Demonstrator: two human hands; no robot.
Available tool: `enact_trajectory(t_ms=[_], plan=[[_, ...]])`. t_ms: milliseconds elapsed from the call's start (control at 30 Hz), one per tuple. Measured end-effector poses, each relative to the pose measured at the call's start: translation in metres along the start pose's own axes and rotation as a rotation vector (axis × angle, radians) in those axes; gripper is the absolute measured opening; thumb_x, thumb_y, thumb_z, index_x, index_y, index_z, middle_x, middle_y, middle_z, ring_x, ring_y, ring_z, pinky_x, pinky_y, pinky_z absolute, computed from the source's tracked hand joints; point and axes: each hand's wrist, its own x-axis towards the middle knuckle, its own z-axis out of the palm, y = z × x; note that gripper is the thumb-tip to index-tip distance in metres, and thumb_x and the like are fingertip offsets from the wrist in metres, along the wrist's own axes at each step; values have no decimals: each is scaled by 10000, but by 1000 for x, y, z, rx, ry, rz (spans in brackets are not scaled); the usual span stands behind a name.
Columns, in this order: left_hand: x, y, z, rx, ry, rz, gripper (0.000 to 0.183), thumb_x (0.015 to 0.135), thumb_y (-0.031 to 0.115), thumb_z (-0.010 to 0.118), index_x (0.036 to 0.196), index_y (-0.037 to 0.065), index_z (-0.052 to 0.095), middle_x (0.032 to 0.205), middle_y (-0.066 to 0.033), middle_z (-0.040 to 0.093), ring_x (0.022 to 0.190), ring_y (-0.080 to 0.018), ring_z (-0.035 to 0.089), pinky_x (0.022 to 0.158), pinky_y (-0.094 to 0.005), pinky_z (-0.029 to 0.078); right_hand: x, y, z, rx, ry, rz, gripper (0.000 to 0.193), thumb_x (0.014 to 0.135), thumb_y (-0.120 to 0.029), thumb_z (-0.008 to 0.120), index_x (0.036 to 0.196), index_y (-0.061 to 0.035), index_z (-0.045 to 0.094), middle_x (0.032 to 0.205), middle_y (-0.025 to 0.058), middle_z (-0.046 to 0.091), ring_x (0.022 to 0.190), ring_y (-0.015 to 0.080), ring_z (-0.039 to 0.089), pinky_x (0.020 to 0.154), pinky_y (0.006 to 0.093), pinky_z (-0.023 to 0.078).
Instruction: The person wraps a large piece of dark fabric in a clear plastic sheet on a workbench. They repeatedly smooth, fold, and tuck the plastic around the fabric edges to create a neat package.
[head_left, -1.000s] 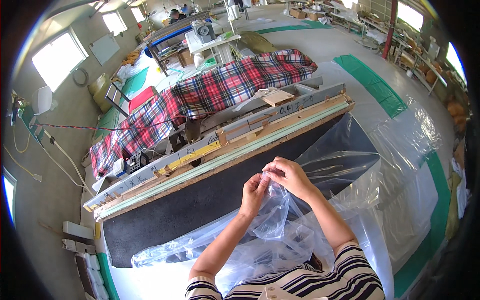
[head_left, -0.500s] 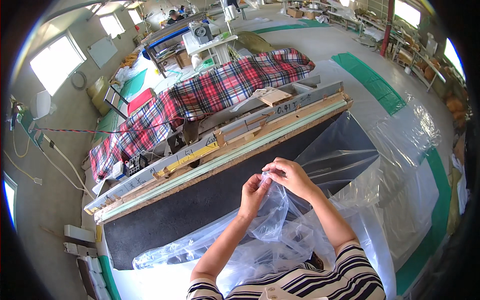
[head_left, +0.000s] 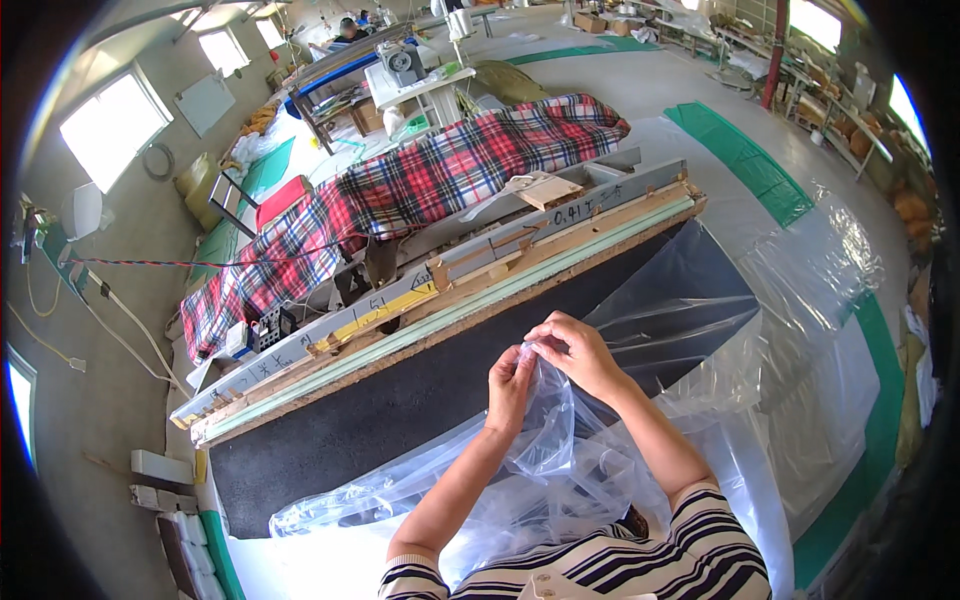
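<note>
Clear plastic film (head_left: 545,440) hangs bunched from my fingertips, held above a black flat work surface (head_left: 350,440). My left hand (head_left: 510,385) pinches the gathered edge of the film between thumb and fingers. Right beside it, my right hand (head_left: 575,355) is closed on the same edge, the fingertips of both hands almost touching. Below, the film spreads in loose folds over the near side of the black surface and across my lap. Another stretch of it lies over the right end of the surface.
Along the far side of the black surface runs a long metal-and-wood bar (head_left: 450,285) with a pale green strip. Behind it lies a red plaid cloth (head_left: 400,190). A sewing machine (head_left: 402,65) stands farther back, near a red-seated chair (head_left: 283,203). Green sheeting (head_left: 740,160) covers floor at right.
Both hands stay pinched on the film at nearly the same spot. My left forearm and wrist have shifted slightly to the right, and the hanging folds have moved a little.
</note>
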Motion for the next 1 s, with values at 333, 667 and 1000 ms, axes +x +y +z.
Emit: enact_trajectory(t_ms=[333, 667, 1000], plan=[[-1, 8, -78, -193, 370, 91, 161, 870, 257, 527, 925, 112, 570, 824, 17, 550, 711, -85, 515, 618, -238, 428, -66, 51, -63, -1127, 230, 302, 445, 806, -300, 543, 1161, -39, 481, 1254, 146, 434, 1176, 339, 376, 953, 530, 291], [-126, 109, -364, 327, 871, 377, 270, 905, 222, 461, 1079, 42, 562, 964, -80, 597, 807, -178, 585, 654, -286, 498, -80, -21, -16, -684, -69, -43, 379, 796, -298, 598, 1104, -82, 556, 1195, 92, 497, 1153, 272, 432, 966, 499, 292], [-192, 131, -452, 706, 1131, 226, 428, 918, 312, 430, 1214, 7, 484, 1164, -155, 535, 974, -257, 552, 819, -345, 456, -54, 159, -197, -1208, 367, 500, 483, 862, -402, 481, 1223, -82, 459, 1330, 99, 393, 1243, 280, 343, 1008, 470, 274]])
